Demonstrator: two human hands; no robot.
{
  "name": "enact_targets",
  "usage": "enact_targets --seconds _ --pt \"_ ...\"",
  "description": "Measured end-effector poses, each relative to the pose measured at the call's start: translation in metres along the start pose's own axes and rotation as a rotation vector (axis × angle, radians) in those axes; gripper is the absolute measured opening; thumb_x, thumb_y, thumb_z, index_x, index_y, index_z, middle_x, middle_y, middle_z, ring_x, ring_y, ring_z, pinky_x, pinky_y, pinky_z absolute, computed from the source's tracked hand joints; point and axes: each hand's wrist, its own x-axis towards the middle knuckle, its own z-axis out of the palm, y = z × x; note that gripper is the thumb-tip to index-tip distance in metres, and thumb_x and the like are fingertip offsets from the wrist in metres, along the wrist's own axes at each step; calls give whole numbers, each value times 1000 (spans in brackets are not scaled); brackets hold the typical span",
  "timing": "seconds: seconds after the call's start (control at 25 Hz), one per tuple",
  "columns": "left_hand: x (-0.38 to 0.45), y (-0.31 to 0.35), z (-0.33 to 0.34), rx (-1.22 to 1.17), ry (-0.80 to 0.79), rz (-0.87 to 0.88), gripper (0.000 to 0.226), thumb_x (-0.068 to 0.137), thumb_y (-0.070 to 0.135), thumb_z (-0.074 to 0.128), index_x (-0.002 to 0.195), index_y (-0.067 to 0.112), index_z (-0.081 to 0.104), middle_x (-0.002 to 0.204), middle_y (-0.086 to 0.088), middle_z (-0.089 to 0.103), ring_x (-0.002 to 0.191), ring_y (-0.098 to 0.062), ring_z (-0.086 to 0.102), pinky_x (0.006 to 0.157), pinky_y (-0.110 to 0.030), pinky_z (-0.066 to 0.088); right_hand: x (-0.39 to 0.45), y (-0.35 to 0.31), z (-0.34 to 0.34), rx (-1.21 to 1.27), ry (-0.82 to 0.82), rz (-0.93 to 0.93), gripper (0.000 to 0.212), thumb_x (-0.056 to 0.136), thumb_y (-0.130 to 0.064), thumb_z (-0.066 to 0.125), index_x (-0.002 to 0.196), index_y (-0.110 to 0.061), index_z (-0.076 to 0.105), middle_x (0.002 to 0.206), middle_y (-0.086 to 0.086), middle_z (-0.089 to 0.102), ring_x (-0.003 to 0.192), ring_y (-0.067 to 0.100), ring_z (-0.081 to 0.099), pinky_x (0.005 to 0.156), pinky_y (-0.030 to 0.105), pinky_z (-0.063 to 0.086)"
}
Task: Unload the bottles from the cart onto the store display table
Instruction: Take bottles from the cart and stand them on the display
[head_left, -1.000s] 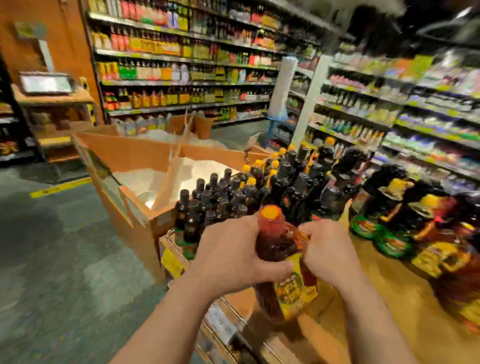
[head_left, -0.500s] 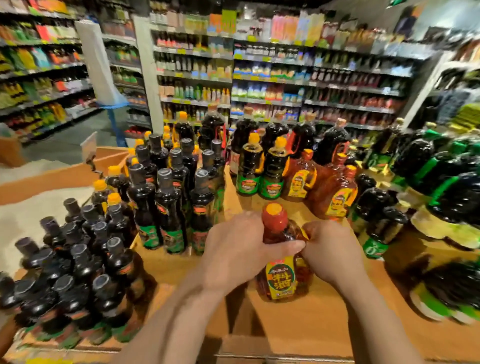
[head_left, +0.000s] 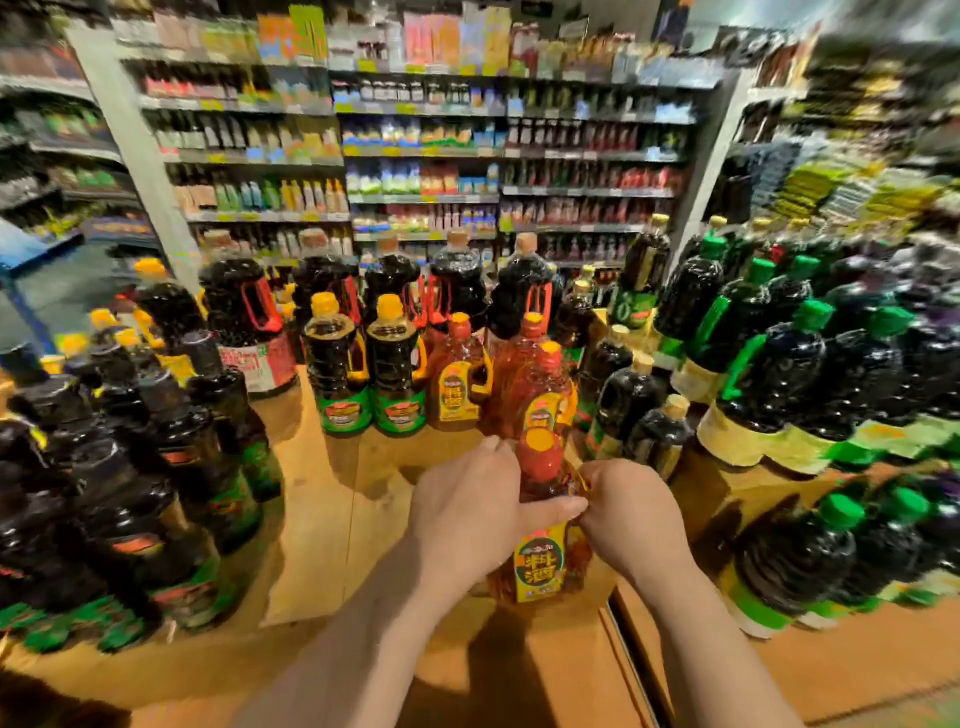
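Head view showed the scene from above, with both hands low in the middle. Far to the left of the left hand (head_left: 470, 512), a crowd of dark bottles (head_left: 156, 493) was seen standing on the wooden tabletop (head_left: 322, 519), with a bare strip of wood left between them and the hand. The left hand was wrapped round the shoulder of an amber bottle (head_left: 543, 535) with an orange cap and a yellow label, its thumb laid across the front. The bottle was held upright between the two hands, low over the near part of the tabletop or already on it; whether its base was resting on the wood could not be told. The right hand (head_left: 631, 512) was closed on the bottle's other side, where its handle seemed to be pinched.

Just beyond the hands, three matching amber bottles (head_left: 457, 382) had already been set down, so the unloading was judged to be partly done, with this one at the point of placement. The cart was not in view, so what remained could not be counted.

Beyond and left of those, two dark green-labelled bottles (head_left: 363, 379) and big red-handled jugs (head_left: 249, 322) were ranged. To the right of the right hand, green-capped dark bottles (head_left: 779, 374) were stacked close, leaving only a narrow free patch.
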Motion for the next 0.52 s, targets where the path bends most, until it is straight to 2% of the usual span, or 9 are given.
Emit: enact_targets --seconds 0.08,0.2,0.32,0.44,0.52 --pt "29 12 15 2 -14 -27 72 74 88 38 109 27 56 99 10 54 94 -15 60 63 -31 46 25 23 7 37 -21 12 24 74 -19 54 56 -21 39 69 8 60 73 33 60 56 38 49" --pt "71 22 35 2 -60 -86 73 76 85 42 109 21 53 95 9 47 95 -17 59 71 -33 51 63 48 16 30 -51 5 10 79 -19 55 70 -16 52 77 9 63 80 33 61 58 36 47" --pt "103 22 53 -71 -100 -129 73 76 82 45 116 22 53 106 6 51 93 -19 59 74 -40 55 97 65 26 27 -77 -41 11 82 -22 55 73 -16 53 76 9 61 79 33 60 57 33 41" --pt "124 21 69 -109 -136 -192 72 77 80 48 121 23 50 110 4 51 96 -21 58 78 -41 55 123 79 42 9 -121 -46 11 82 -20 55 72 -18 51 75 6 60 77 31 63 56 33 45" --pt "133 23 75 -109 -158 -234 71 76 77 52 121 22 49 110 2 51 97 -22 59 81 -40 54 132 84 52 19 -177 -34 7 84 -18 54 77 -18 56 77 6 62 78 30 63 59 33 49"
